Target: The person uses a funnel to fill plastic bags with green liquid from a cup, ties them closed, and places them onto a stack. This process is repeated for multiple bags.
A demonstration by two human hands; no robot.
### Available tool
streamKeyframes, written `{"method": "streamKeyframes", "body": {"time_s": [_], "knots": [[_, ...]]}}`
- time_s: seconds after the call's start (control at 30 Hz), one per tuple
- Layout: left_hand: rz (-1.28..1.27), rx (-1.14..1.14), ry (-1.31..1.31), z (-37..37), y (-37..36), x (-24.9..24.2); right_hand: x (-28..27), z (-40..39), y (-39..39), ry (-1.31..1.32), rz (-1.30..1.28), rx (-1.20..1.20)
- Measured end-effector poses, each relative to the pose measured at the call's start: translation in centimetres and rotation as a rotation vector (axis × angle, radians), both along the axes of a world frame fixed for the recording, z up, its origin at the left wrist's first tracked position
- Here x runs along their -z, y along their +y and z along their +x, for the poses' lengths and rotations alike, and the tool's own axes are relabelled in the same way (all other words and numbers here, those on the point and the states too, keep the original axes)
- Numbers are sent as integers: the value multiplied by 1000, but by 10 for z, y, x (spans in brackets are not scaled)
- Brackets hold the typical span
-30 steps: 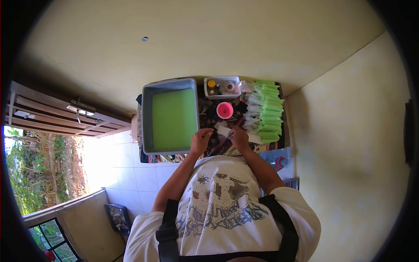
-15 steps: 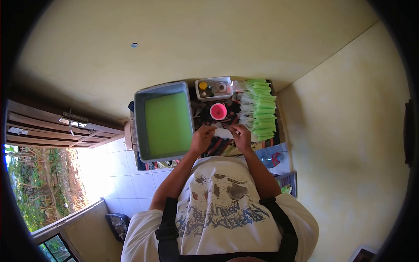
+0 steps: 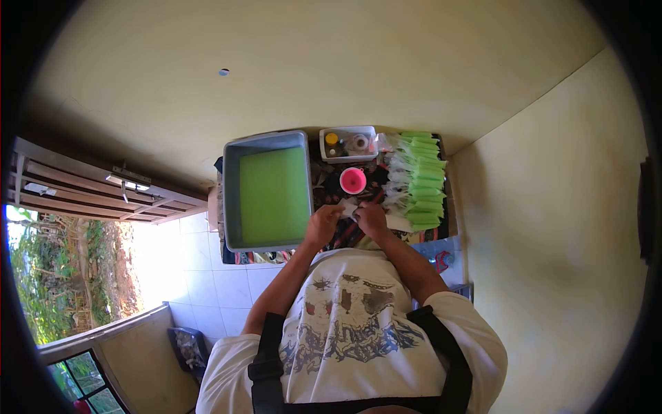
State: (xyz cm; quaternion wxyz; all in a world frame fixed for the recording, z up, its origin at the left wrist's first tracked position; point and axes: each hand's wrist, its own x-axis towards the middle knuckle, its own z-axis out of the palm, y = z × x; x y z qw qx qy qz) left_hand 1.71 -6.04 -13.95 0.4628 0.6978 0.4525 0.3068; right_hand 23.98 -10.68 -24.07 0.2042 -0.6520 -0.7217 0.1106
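Observation:
My left hand (image 3: pixel 324 225) is closed in a pinch on a thin whitish plastic bag (image 3: pixel 349 206). My right hand (image 3: pixel 372 221) grips the same bag from the other side, fingertips close to those of the left. A long white strip (image 3: pixel 398 222) sticks out to the right past my right hand; whether it belongs to the bag is hidden. Just beyond my hands stands a pink cup or funnel-like vessel (image 3: pixel 352 181). Left of them is a grey tub (image 3: pixel 230 200) holding green liquid (image 3: pixel 274 196).
Several filled green plastic bags (image 3: pixel 427 179) lie in a row at the table's right side. A white basket (image 3: pixel 331 157) with a yellow-lidded jar (image 3: pixel 332 139) stands at the back. A patterned cloth (image 3: pixel 358 231) covers the table. The wall rises behind.
My hands have drawn closer together, the right one moving toward the left. The stretch of whitish plastic between them is shorter and crumpled. The camera view has shifted slightly.

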Motion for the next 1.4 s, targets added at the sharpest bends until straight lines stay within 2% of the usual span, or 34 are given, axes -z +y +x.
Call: {"method": "streamKeyframes", "body": {"time_s": [0.13,0.23,0.33,0.53,0.63,0.67,0.73,0.83,0.9,1.0,1.1,1.2,1.3,1.4], "knots": [[-47,-50,-43,-1,-2,-2,-15,-5,-2,334,21,183],[14,-58,-14,-4,1,6,-29,-3,-2,512,42,245],[10,-134,-91,-1,5,8,-60,2,-3,648,33,271],[-21,-117,-210,13,10,-49,-120,2,-8,822,-25,191],[-136,-111,-242,19,17,-47,-121,-2,-4,991,-64,104],[-130,-142,-288,21,21,-47,-116,-3,-1,989,-60,61],[-126,-206,-379,25,21,-50,-145,-14,-2,885,-29,60],[-123,-232,-81,17,13,-89,-147,-20,1,776,-1,35],[-173,-302,-111,17,7,-108,-138,-24,4,790,-84,48],[-132,-360,-90,11,8,-100,-130,-19,10,702,30,-65],[-74,-378,-46,2,6,-87,-116,-14,26,248,180,129],[-121,-400,-40,-3,3,-92,-88,1,38,3,22,155],[-42,-401,-12,-8,3,-111,-66,12,50,96,78,83],[69,-397,17,-14,3,-109,-61,13,52,307,28,135]]}}
